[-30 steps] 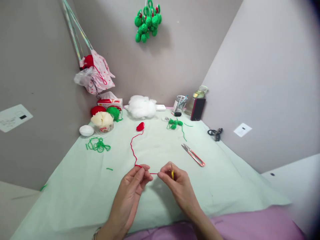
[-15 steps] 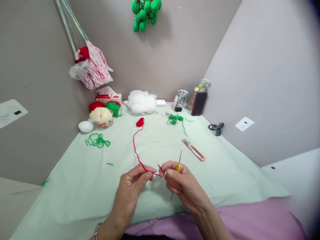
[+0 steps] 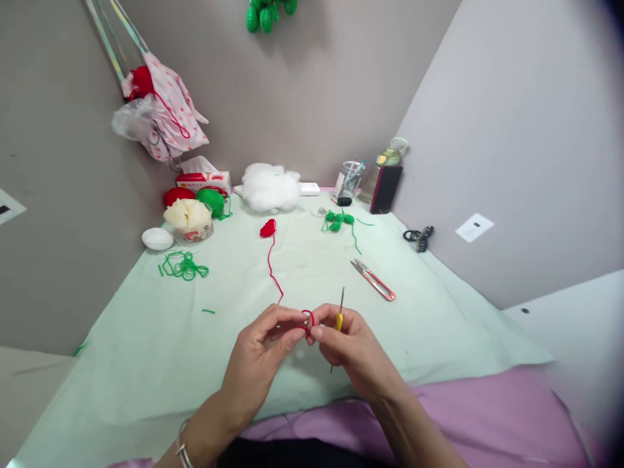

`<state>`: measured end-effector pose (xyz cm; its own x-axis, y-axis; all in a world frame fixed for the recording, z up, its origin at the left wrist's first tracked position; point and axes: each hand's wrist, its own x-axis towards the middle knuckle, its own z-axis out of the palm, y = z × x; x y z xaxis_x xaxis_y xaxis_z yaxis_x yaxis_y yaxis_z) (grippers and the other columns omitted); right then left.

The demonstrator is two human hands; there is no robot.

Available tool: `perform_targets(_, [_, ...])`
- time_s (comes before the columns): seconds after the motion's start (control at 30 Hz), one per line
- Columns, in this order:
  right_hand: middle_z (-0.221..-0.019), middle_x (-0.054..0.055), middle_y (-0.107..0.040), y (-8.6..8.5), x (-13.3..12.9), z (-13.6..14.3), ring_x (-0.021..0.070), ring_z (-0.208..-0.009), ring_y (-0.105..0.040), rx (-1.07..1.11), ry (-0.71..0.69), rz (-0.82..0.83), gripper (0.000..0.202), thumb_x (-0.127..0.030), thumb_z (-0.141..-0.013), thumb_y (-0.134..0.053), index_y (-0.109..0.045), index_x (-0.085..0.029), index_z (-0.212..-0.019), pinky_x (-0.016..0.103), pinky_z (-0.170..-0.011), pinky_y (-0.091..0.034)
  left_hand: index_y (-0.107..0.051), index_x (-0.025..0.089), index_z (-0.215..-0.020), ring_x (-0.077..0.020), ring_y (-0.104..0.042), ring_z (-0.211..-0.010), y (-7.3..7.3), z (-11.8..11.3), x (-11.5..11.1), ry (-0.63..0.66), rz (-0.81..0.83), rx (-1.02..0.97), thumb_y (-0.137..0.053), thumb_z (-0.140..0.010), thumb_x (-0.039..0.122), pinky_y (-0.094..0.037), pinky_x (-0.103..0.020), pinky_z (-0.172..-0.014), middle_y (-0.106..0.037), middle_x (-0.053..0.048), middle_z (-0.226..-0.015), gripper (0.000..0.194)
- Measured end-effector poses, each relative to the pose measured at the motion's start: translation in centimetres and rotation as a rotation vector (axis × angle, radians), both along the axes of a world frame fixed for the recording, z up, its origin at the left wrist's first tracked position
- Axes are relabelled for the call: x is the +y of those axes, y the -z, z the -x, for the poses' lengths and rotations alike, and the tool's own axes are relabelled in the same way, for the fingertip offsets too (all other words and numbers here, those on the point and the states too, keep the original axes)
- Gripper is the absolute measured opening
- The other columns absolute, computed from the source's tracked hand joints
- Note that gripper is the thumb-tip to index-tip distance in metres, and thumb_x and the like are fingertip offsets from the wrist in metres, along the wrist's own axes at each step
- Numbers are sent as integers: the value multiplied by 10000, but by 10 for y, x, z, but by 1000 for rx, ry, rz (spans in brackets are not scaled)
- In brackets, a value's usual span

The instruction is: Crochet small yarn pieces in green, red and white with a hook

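Note:
My left hand (image 3: 266, 348) pinches red yarn (image 3: 272, 263) between thumb and forefinger, above the near middle of the table. Fingertips almost touching it, my right hand (image 3: 348, 341) grips the same strand, which bends into a small loop between the two hands. A crochet hook (image 3: 340, 320) with a yellow grip is tucked among the right fingers, its metal tip pointing up and away. From my left hand the strand runs back to a small red yarn bundle (image 3: 268, 228) on the cloth. Fingers hide part of the loop.
Thread snips (image 3: 373, 279) lie right of my hands. Green yarn pieces (image 3: 184, 266) rest at left, small green crocheted parts (image 3: 337, 221) behind. White stuffing (image 3: 270, 188), a tissue box (image 3: 203, 182), a clear cup (image 3: 349, 180) and a phone (image 3: 387, 190) line the back.
My hands have come together, and the strand between them now forms a loop. The yarn to the bundle hangs differently. The whole view has tipped slightly downward.

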<state>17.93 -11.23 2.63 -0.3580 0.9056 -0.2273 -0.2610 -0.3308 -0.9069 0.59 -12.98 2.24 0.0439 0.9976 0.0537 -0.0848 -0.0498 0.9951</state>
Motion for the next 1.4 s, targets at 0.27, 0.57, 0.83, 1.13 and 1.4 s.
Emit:
perform_targets(0.27, [-509,-90,-484,5,-1,9,31,-427,-221,-18,118,9,319,-410,-693,-874,-681,-177,-795,221,-428,-156,-728,232,-789,-191,-679,-769,-2,1,-5,-41,-100,158,-686,-917,262,-533,-256,-740,-699,-26,-778,138])
perform_targets(0.57, [-531,-78,-454,9,-3,12,59,-474,-276,-185,254,-125,292,-432,-724,-851,-706,-183,-771,236,-463,-226,-796,252,-891,-215,-724,-859,4,0,-6,-80,-45,83,-778,-843,248,-584,-272,-807,-750,-47,-883,51])
perform_targets(0.83, [-635,-24,-557,0,-9,15,85,-536,-358,-294,256,-218,227,-389,-769,-810,-716,-183,-756,257,-507,-265,-832,247,-759,-204,-697,-718,2,-2,-4,-134,-185,174,-798,-821,204,-551,-276,-695,-760,-55,-753,83])
perform_targets(1.13, [-809,67,-644,2,-2,-16,183,-779,-588,-140,305,-449,516,-569,-1021,-517,-798,-203,-791,330,-725,-462,-712,230,-826,-158,-620,-850,10,-1,-4,-84,155,-199,-779,-873,349,-483,-225,-809,-667,4,-828,145])
perform_targets(1.4, [-727,24,-674,7,-13,-21,133,-576,-652,-18,394,-580,375,-515,-1012,-606,-822,-227,-906,284,-581,-504,-691,208,-801,-168,-585,-938,6,-11,-5,-67,187,-301,-816,-853,373,-454,-240,-870,-638,-1,-873,214])
